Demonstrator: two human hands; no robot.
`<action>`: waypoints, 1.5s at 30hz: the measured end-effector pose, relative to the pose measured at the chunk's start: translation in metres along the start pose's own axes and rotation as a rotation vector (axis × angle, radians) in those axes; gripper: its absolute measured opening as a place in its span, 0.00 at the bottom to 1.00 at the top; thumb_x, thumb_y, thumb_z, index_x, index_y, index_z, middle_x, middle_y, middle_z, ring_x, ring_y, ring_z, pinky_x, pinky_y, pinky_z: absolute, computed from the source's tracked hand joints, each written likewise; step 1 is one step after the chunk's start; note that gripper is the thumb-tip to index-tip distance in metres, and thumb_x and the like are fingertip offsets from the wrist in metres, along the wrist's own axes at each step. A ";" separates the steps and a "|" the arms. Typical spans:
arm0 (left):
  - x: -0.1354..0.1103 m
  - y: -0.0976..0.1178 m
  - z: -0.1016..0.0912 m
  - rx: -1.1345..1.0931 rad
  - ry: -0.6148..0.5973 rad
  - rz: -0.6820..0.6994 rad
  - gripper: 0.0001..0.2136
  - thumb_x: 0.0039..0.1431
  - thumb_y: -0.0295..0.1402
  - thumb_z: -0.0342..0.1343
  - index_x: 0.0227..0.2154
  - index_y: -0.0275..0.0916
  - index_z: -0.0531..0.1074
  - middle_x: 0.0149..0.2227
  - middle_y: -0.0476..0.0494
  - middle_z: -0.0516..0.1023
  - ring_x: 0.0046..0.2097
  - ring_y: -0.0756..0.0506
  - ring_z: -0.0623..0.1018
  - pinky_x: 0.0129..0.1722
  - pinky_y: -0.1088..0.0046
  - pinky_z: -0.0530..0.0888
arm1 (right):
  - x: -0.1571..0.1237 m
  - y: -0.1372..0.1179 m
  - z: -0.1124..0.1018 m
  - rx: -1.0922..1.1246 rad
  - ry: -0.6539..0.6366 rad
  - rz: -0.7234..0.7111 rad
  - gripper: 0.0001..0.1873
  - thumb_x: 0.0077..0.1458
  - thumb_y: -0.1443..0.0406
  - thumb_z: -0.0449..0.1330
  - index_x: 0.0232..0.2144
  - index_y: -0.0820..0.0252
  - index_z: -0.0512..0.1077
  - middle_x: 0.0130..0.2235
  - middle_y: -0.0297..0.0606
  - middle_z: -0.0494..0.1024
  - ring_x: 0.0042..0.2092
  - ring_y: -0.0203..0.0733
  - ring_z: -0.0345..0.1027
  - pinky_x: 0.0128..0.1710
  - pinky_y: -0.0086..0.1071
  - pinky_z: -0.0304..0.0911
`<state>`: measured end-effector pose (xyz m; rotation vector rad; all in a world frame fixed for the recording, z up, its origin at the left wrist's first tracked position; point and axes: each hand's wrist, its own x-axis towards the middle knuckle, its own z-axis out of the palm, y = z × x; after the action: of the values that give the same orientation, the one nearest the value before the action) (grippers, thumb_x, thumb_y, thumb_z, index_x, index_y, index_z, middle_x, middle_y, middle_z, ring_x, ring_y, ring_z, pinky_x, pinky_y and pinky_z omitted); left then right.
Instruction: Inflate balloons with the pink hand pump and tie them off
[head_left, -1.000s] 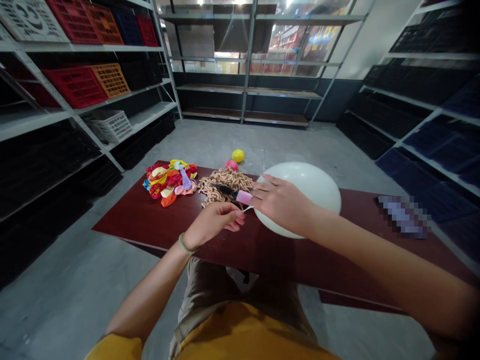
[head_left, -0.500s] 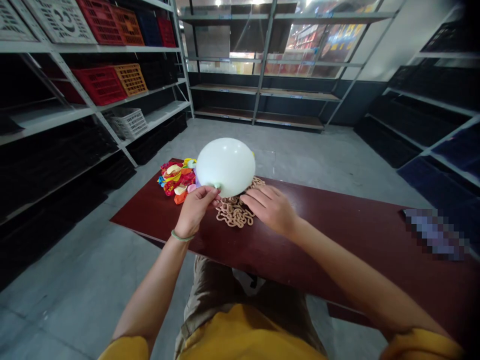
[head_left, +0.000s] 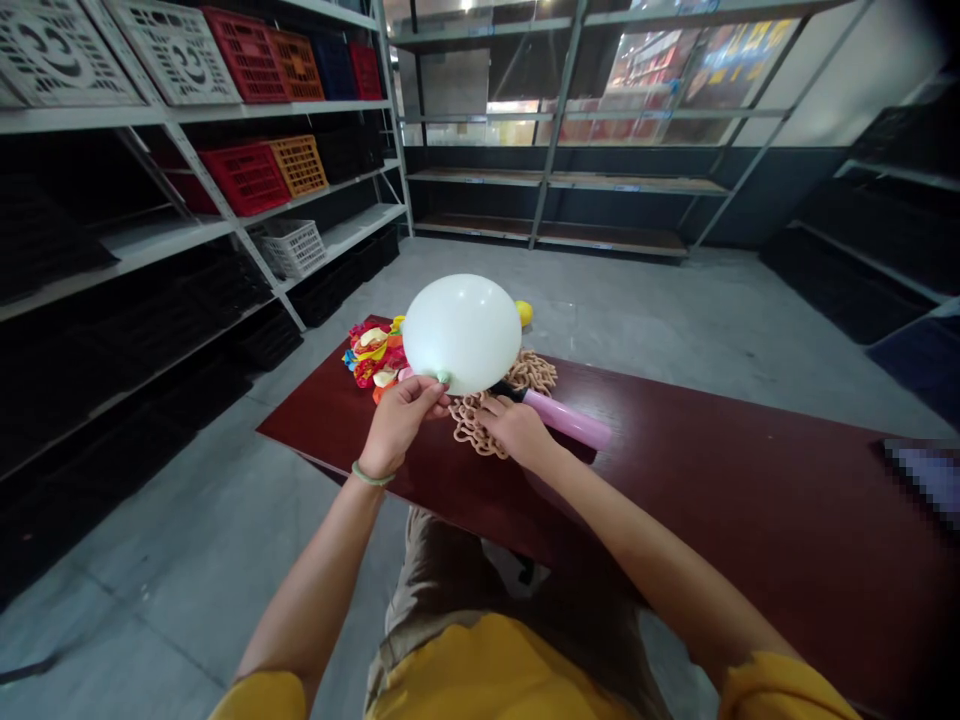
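Observation:
My left hand pinches the neck of an inflated white balloon and holds it up above the dark red table. My right hand rests on a heap of tan rubber bands just right of the balloon's neck, its fingers curled into the heap; what they grip, if anything, is hidden. A pink hand pump with a black tip lies on the table beside my right hand. A pile of flat coloured balloons sits at the table's left end.
A small yellow balloon lies on the grey floor behind the table. Metal shelving lines the left, back and right walls, with red, orange and white crates on the left racks. A blurred patch lies at the table's right end.
The white balloon came off the pump and moved left, lifted by its neck in my left hand. My right hand left the balloon and went down onto the rubber bands. The pump now lies on the table.

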<state>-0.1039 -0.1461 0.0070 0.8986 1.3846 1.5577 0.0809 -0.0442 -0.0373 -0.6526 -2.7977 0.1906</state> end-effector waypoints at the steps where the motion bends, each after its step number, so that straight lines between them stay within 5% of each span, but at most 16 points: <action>1: 0.000 0.001 0.000 0.013 -0.005 0.009 0.16 0.52 0.44 0.66 0.32 0.35 0.75 0.29 0.48 0.78 0.29 0.53 0.76 0.37 0.75 0.77 | -0.002 -0.001 -0.004 0.019 0.022 0.004 0.13 0.65 0.68 0.52 0.47 0.60 0.75 0.52 0.48 0.76 0.49 0.46 0.69 0.46 0.35 0.64; 5: 0.003 0.007 0.004 0.078 -0.025 0.072 0.15 0.54 0.44 0.65 0.33 0.35 0.76 0.30 0.47 0.78 0.32 0.51 0.77 0.37 0.75 0.76 | -0.013 -0.003 -0.031 0.124 0.116 0.044 0.10 0.66 0.66 0.51 0.41 0.61 0.73 0.45 0.44 0.78 0.48 0.43 0.70 0.49 0.36 0.64; 10: 0.007 0.016 0.012 0.139 -0.059 0.128 0.15 0.55 0.44 0.63 0.33 0.35 0.76 0.30 0.47 0.78 0.32 0.50 0.77 0.37 0.75 0.75 | -0.031 -0.003 -0.081 0.365 0.166 0.141 0.09 0.66 0.61 0.53 0.40 0.58 0.70 0.37 0.35 0.78 0.33 0.35 0.71 0.35 0.29 0.65; 14: 0.009 0.027 0.021 0.217 -0.151 0.169 0.13 0.56 0.43 0.62 0.33 0.36 0.76 0.30 0.46 0.78 0.32 0.50 0.76 0.36 0.74 0.74 | -0.039 -0.008 -0.136 0.623 0.174 0.136 0.06 0.62 0.63 0.55 0.40 0.57 0.69 0.40 0.36 0.79 0.38 0.37 0.73 0.42 0.31 0.66; 21: 0.002 0.047 0.052 0.493 -0.296 0.326 0.12 0.62 0.42 0.56 0.33 0.38 0.77 0.29 0.46 0.78 0.30 0.48 0.74 0.31 0.74 0.68 | -0.016 -0.019 -0.216 0.314 0.143 0.045 0.08 0.61 0.63 0.54 0.39 0.58 0.72 0.40 0.35 0.79 0.40 0.38 0.71 0.39 0.31 0.62; 25: -0.008 0.044 0.069 0.700 -0.304 0.527 0.09 0.64 0.35 0.54 0.34 0.40 0.78 0.32 0.44 0.80 0.34 0.46 0.76 0.35 0.73 0.68 | 0.016 -0.019 -0.220 0.188 0.037 0.097 0.04 0.59 0.64 0.56 0.35 0.58 0.69 0.36 0.34 0.78 0.35 0.37 0.70 0.34 0.29 0.58; 28: -0.015 0.036 0.076 0.780 -0.272 0.632 0.09 0.64 0.33 0.53 0.34 0.40 0.78 0.34 0.42 0.81 0.36 0.44 0.77 0.38 0.71 0.69 | 0.034 -0.016 -0.209 0.326 -0.026 0.228 0.02 0.61 0.67 0.53 0.37 0.58 0.65 0.33 0.34 0.77 0.29 0.35 0.70 0.30 0.29 0.58; 33: -0.021 0.024 0.078 0.758 -0.289 0.660 0.09 0.65 0.33 0.52 0.38 0.42 0.78 0.38 0.43 0.82 0.39 0.43 0.78 0.41 0.69 0.71 | 0.044 -0.009 -0.193 0.430 0.241 0.396 0.09 0.66 0.64 0.46 0.45 0.58 0.63 0.29 0.32 0.74 0.25 0.34 0.65 0.26 0.29 0.56; 39: -0.022 0.023 0.079 0.784 -0.247 0.658 0.09 0.65 0.32 0.51 0.39 0.42 0.78 0.39 0.42 0.82 0.40 0.42 0.78 0.42 0.67 0.71 | 0.027 -0.004 -0.192 0.075 -0.001 0.187 0.08 0.61 0.61 0.57 0.34 0.57 0.75 0.36 0.33 0.80 0.34 0.37 0.69 0.31 0.30 0.54; 45: -0.022 0.018 0.079 0.851 -0.166 0.734 0.10 0.67 0.33 0.50 0.40 0.40 0.77 0.39 0.40 0.81 0.42 0.42 0.78 0.44 0.64 0.72 | 0.004 -0.005 -0.187 -0.163 -0.072 0.191 0.10 0.61 0.62 0.56 0.33 0.56 0.77 0.30 0.35 0.78 0.27 0.34 0.60 0.27 0.32 0.45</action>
<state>-0.0253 -0.1363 0.0362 2.1890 1.7138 1.2881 0.1281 -0.0348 0.1432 -0.9712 -2.8380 0.0221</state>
